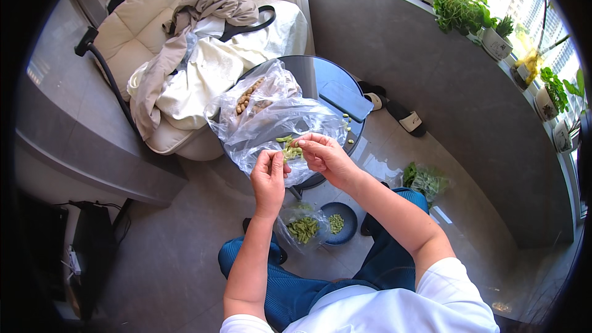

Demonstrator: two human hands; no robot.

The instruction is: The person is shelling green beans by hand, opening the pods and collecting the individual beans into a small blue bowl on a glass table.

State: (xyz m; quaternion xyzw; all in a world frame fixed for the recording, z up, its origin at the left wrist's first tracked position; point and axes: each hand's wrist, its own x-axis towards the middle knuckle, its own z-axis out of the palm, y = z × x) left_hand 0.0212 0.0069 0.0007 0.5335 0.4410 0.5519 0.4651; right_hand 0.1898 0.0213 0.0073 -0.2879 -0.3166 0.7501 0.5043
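Over the near edge of a round dark table (330, 68), my left hand (268, 185) pinches a green bean pod between thumb and forefinger, mostly hidden by the fingers. My right hand (327, 157), just to its right, pinches a small green pod piece at its fingertips. Beneath the hands, more green bean pods (291, 151) lie on a clear plastic bag (305, 113). On the floor between my knees, a plastic bag of green pods (303, 230) sits beside a dark blue dish (350, 231) holding shelled green beans (336, 223).
Unshelled peanuts (249, 97) show in the plastic on the table. A phone (347, 100) and several loose beans (350, 141) lie at the table's right side. Clothes (199, 78) cover a padded chair (138, 23). Slippers (407, 119) and bagged leafy greens (423, 178) are on the floor.
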